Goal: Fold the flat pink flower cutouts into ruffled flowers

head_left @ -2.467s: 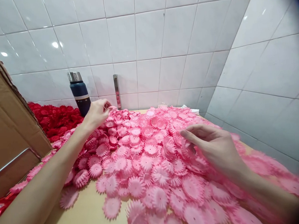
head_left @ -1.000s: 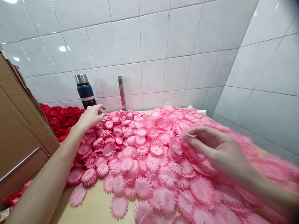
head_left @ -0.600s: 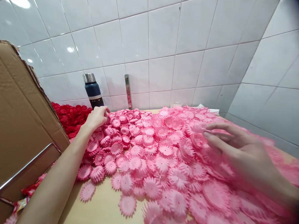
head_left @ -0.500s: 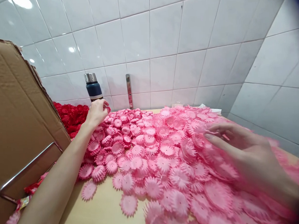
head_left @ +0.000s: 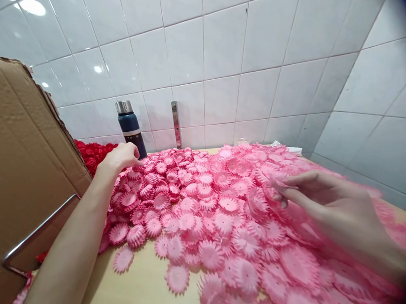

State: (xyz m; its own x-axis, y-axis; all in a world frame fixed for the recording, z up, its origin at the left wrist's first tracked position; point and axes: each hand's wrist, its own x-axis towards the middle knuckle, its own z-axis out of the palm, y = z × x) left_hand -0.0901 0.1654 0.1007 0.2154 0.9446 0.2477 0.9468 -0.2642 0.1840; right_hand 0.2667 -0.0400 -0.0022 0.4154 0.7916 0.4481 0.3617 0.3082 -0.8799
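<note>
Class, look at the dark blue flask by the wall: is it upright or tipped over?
Upright. The flask stands on its base, silver cap on top.

Right hand blurred; its grip unclear.

One camera sits on my head, looking forward and down over the worktop toward the tiled wall corner, close above my outstretched arms. No second view shares it.
</note>
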